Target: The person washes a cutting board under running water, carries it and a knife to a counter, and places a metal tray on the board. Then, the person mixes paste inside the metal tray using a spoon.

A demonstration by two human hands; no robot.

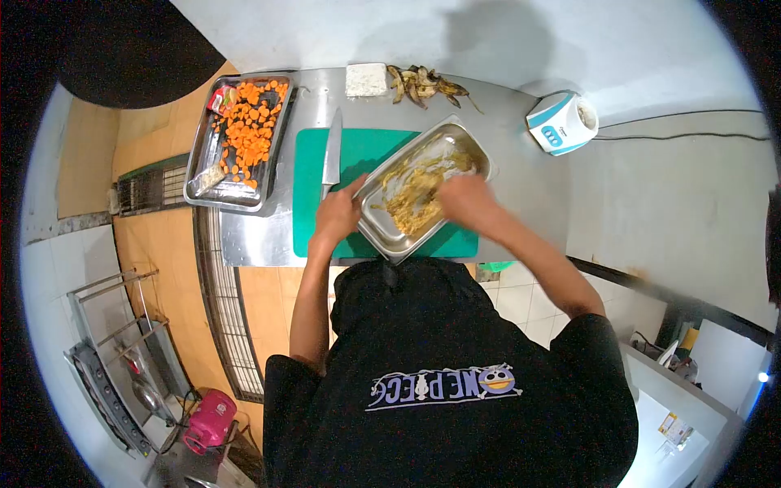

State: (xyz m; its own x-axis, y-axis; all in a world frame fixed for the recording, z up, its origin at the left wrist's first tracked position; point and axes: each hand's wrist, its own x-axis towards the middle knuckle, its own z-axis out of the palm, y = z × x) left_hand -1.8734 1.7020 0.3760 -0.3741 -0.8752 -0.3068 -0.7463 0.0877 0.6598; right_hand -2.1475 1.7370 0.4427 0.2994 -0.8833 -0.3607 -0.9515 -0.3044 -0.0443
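Note:
A deep rectangular steel pan (pixel 382 236) sits at a slant on the green cutting board (pixel 309 220). Yellow-brown mash (pixel 411 203), lumpy and smeared, covers part of its bottom. My left hand (pixel 338 215) is closed on the pan's left rim. My right hand (pixel 465 199) is in a fist over the pan's right side, by the mash; whatever it grips is hidden. Close to my left hand a kitchen knife (pixel 333 150) lies on the board, blade pointing away, its handle partly covered by that hand.
At the left, a metal tray (pixel 191 183) carries carrot slices (pixel 248 130) and small packets. Along the wall are a white block (pixel 366 80), dark banana peels (pixel 427 85) and a white-and-blue appliance base (pixel 563 124) with a cord. A pink gas cylinder (pixel 210 419) stands lower left.

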